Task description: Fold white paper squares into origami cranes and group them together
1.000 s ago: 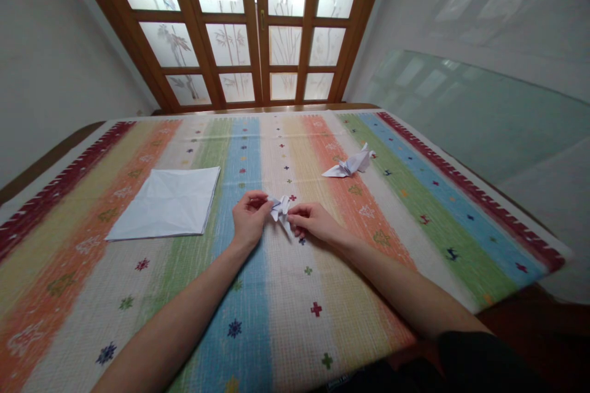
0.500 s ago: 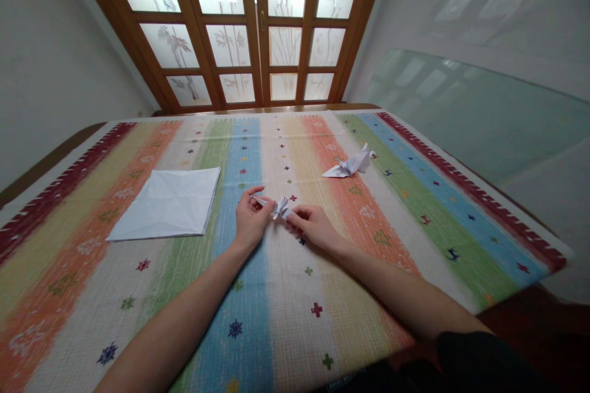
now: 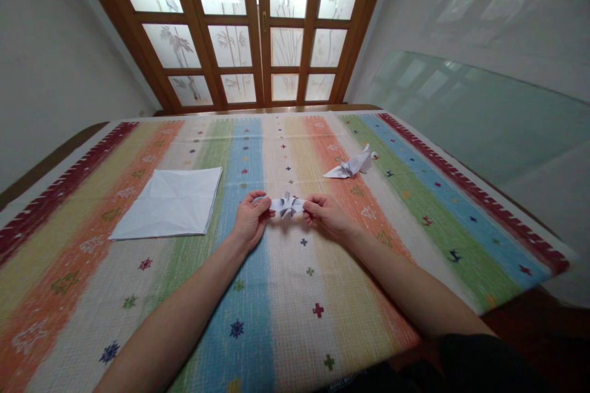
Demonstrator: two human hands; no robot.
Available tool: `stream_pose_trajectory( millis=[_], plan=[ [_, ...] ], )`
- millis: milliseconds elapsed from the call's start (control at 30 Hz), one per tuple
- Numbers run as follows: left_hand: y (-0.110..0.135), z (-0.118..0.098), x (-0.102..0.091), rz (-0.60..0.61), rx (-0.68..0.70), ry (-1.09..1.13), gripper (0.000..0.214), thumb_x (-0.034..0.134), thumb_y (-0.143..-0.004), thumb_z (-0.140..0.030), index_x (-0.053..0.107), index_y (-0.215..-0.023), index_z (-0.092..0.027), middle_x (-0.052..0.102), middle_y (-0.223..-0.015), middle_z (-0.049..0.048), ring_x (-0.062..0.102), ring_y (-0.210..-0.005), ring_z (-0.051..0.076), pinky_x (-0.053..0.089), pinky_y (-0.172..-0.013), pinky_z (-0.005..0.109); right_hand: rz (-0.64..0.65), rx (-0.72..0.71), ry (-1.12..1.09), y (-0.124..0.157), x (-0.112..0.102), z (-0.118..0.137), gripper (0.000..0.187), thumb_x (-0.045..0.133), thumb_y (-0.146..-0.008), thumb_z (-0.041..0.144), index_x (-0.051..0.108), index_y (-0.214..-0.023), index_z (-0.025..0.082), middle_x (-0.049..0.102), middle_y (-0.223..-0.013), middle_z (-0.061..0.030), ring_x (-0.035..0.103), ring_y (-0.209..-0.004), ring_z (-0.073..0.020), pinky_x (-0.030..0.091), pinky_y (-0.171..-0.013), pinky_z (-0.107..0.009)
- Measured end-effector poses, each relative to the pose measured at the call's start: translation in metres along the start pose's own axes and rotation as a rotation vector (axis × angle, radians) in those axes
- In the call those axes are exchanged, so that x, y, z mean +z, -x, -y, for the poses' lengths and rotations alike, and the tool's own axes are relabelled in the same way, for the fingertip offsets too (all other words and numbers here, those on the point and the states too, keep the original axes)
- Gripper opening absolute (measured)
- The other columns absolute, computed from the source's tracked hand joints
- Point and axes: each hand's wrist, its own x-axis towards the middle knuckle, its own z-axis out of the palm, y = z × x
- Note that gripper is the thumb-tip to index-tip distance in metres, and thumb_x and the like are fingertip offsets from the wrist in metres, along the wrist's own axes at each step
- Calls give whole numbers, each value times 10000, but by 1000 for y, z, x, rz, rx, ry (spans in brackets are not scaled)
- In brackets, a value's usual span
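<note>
Between my hands a small folded white paper figure (image 3: 287, 204) is held level above the table, with thin points standing out at its middle. My left hand (image 3: 252, 216) pinches its left end between thumb and fingers. At the other end, the fingertips of my right hand (image 3: 326, 214) grip the right tip. Beyond my right hand lies an origami crane (image 3: 354, 164) of white paper, resting on the cloth. A stack of square white paper sheets (image 3: 170, 202) with crease lines lies to the left of my left hand.
A striped tablecloth (image 3: 286, 295) in several colours covers the table, whose near edge runs along the bottom right. Wooden doors (image 3: 262, 61) with frosted panes stand behind the far edge. A glass panel (image 3: 461, 104) leans at the right wall.
My hands have moved slightly apart, stretching the paper figure straighter between them. Its points now fan out at the middle. My left fingers have curled in closer. The crane and the stack stay put.
</note>
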Motion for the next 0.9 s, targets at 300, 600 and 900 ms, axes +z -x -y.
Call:
stream_pose_trajectory(
  millis=[300, 600, 900],
  plan=[
    [-2, -2, 0, -50, 2, -22, 419, 842, -519, -250, 515, -775, -191, 545, -549, -93, 589, -474, 83, 491, -491, 192, 3, 10, 73, -4, -10, 0, 359, 768, -645, 474, 575, -637, 172, 594, -547, 38, 504, -446, -65, 397, -468, -199],
    [-1, -4, -1, -123, 108, -82, 374, 827, -541, -281, 559, -774, -163, 648, -662, -25, 613, -536, 84, 503, -554, 207, -395, -119, -61, -20, -37, 6, 173, 694, -717, 325, 567, -679, 213, 624, -610, 22, 530, -474, -101, 437, -432, -223],
    [4, -2, 1, -43, 166, -227, 325, 762, -622, -383, 566, -756, -161, 642, -650, -8, 588, -522, 100, 484, -538, 231, -757, -301, -200, -27, -36, -3, 263, 663, -648, 244, 506, -858, 219, 616, -660, 64, 549, -460, -78, 425, -392, -175]
  ],
)
